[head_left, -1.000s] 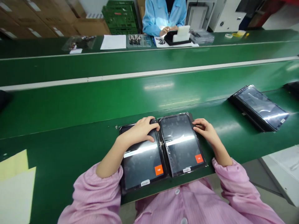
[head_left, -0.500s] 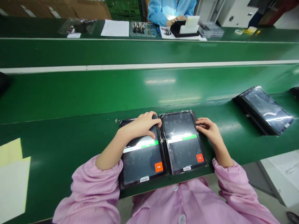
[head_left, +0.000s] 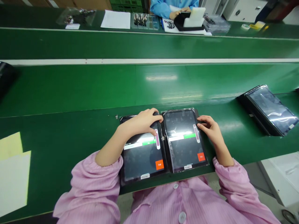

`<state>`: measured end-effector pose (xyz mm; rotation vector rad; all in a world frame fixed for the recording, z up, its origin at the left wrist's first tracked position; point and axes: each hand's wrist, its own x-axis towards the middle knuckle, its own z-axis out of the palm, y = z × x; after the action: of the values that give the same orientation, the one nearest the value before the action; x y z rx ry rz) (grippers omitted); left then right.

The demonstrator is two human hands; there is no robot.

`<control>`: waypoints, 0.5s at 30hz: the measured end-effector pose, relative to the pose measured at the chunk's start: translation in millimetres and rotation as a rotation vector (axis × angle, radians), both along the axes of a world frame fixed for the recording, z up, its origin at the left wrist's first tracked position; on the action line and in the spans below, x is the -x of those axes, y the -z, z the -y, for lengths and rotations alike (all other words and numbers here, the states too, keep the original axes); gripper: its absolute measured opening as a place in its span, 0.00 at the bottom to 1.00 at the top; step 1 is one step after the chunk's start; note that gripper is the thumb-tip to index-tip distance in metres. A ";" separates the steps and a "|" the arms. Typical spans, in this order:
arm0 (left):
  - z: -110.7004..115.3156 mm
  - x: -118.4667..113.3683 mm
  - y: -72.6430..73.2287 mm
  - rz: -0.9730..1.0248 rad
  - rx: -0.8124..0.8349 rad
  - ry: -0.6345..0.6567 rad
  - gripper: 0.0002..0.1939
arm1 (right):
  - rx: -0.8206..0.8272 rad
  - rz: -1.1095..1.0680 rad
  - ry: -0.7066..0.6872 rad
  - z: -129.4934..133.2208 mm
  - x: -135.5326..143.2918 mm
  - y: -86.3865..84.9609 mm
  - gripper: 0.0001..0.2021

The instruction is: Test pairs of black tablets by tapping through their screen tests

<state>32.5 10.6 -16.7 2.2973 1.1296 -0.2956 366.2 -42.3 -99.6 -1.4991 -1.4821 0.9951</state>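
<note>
Two tablets in clear film lie side by side before me, screens up, each with a green bar, a red Fail box and a volume slider. My left hand [head_left: 147,122] reaches across the top of the left tablet [head_left: 142,161], fingers curled over its upper right edge and thumb on the screen side. On the right tablet [head_left: 184,152], my right hand [head_left: 210,128] pinches the upper right edge between thumb and fingers. Part of the left screen is hidden under my left hand and forearm.
A stack of tablets [head_left: 268,110] leans on the bench at right. Yellow and white sheets [head_left: 14,180] lie at left. Beyond a raised green ledge, a person in blue sleeves [head_left: 161,8] works near a parts tray [head_left: 144,21]. A dark object [head_left: 6,76] is at the far left.
A volume slider has appeared on both screens. My hands stay at the tablets' upper edges with hardly any movement. The view has tilted slightly downward.
</note>
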 end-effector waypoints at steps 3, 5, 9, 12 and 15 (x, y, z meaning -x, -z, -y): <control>-2.9 0.5 -0.8 0.001 0.005 0.023 0.20 | -0.047 0.081 0.002 0.6 0.6 -2.7 0.15; -4.1 1.2 -1.4 0.007 0.009 0.031 0.20 | -0.057 0.106 -0.002 0.7 0.8 -4.6 0.15; -1.8 3.5 -0.4 0.024 -0.024 0.005 0.25 | -0.046 0.083 0.000 0.6 1.4 -6.3 0.15; 1.8 6.0 3.1 -0.013 -0.089 -0.059 0.36 | -0.039 0.069 0.004 0.9 2.3 -4.6 0.14; 3.1 8.6 7.4 -0.068 -0.122 -0.090 0.45 | -0.026 0.056 -0.002 1.0 3.5 0.3 0.15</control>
<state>23.9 7.5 -24.2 2.3487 1.3144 -0.2796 362.7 -43.3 -99.9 -1.5187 -1.5307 0.9387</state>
